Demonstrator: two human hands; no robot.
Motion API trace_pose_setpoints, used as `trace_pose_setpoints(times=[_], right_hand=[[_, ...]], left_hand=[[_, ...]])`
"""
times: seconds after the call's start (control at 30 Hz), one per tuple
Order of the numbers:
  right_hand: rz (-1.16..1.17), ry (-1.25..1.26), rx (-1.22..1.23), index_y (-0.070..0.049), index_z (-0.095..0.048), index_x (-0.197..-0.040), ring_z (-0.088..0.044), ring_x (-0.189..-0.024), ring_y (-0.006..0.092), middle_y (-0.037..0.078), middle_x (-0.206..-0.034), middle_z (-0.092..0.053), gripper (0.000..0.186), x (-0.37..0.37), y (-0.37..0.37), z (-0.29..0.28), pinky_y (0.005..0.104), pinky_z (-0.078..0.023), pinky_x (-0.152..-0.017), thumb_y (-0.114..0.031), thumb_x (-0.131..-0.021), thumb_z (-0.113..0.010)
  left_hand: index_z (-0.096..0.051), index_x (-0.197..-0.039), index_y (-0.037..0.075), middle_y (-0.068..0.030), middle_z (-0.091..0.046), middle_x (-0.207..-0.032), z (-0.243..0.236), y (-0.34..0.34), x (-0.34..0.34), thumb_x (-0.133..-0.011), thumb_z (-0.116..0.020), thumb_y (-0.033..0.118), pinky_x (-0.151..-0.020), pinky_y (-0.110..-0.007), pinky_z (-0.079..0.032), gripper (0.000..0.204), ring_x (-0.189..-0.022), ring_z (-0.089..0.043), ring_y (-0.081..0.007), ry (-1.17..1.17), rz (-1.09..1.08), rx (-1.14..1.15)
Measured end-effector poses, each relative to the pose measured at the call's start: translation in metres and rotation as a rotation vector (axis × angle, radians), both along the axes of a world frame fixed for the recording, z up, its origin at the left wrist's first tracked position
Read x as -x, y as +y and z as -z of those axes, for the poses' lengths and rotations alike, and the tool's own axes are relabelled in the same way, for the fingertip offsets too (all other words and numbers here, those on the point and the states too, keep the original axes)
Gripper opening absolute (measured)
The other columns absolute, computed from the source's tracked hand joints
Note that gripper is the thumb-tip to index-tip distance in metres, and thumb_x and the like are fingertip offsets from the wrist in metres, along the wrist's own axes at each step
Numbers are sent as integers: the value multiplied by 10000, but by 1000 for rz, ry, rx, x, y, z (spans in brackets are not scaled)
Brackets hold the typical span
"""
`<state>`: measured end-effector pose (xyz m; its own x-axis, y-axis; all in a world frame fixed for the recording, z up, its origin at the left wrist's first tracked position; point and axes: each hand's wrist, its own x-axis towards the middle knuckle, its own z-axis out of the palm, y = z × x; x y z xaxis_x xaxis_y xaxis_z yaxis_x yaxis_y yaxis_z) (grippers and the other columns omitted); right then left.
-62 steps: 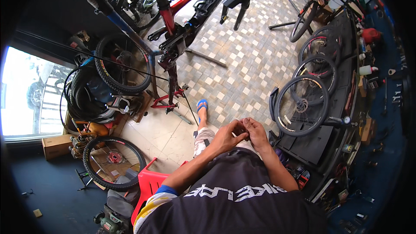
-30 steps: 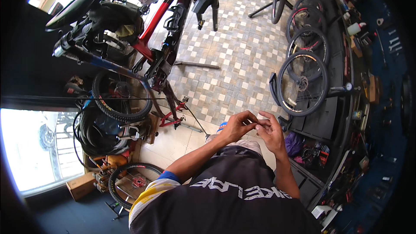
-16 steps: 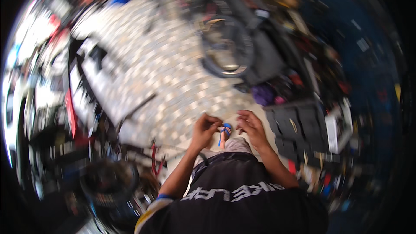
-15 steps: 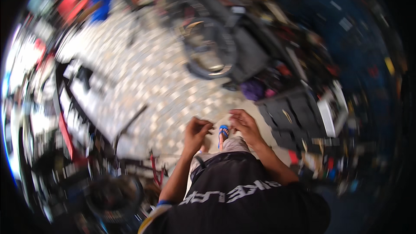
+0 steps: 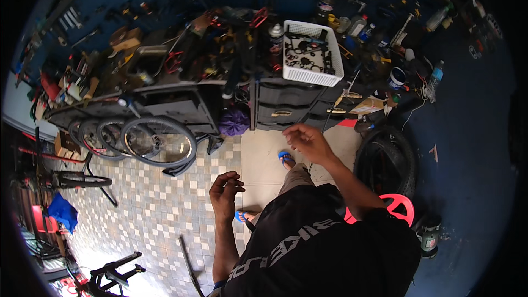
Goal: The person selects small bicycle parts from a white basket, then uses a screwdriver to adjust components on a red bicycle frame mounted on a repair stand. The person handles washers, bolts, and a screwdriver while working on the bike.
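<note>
From here I see left hand (image 5: 226, 186) at 7 o'clock, half-curled, can't tell if it holds anything; right hand (image 5: 306, 142) at 3, loosely open, nothing visible, nearest drawers (image 5: 272, 98); white basket (image 5: 312, 76) above them at 1, presumably corralling small parts (image 5: 309, 55).

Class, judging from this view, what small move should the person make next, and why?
Perhaps reach the right hand toward the white basket: small parts lie in it, it sits ahead of that hand, and neither that nor the left hand visibly holds anything.
</note>
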<state>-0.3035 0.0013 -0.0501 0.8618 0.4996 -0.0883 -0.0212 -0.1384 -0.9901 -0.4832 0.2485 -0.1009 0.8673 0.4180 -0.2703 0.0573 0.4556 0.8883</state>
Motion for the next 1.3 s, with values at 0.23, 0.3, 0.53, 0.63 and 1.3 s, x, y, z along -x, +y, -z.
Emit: trace_pose_setpoints(times=[0.23,0.3,0.53,0.63,1.3], right_hand=[[188,-295,129,-45,-703,-1158,-645,-891,62,-7,-966,-711,158,-208,-144,-17,232,-521,-813,-72,-1020,-631],[296,-279,22,-50,-706,-1163,-646,-865,70,8,-971,-696,167,-262,-191,-21,236,-530,-797,-70,-1013,-637],[585,-413,214,-48,-700,-1152,-647,-799,89,-1,-906,-688,206,-396,-356,-6,264,-514,-679,-33,-960,-626],[613,-530,425,-37,-687,-1153,-651,-719,108,26,-832,-680,220,-416,-378,18,274,-510,-631,-24,-955,-592],[340,-328,943,-162,-717,-1210,-710,-1080,331,116,-1136,-757,275,-483,-317,48,451,-551,-917,-183,-948,-636]], left_hand=[[-555,-831,69,-30,-559,-689,24,-96,-145,-1070,-596,289,-546,-282,-423,327,-576,-508,-126,59,54,58],[-475,-766,127,25,-411,-614,13,-127,-178,-1091,-553,323,-468,-270,-302,388,-497,-355,-82,30,77,146],[-395,-734,187,66,-299,-602,1,-181,-242,-1092,-556,344,-421,-256,-205,423,-477,-268,-53,42,178,305],[-403,-745,192,67,-304,-601,5,-182,-258,-1088,-565,350,-417,-249,-206,410,-475,-275,-50,67,189,278],[-459,-772,162,61,-308,-610,-5,-162,-258,-1099,-550,292,-405,-236,-201,362,-478,-254,-48,83,-43,203]])
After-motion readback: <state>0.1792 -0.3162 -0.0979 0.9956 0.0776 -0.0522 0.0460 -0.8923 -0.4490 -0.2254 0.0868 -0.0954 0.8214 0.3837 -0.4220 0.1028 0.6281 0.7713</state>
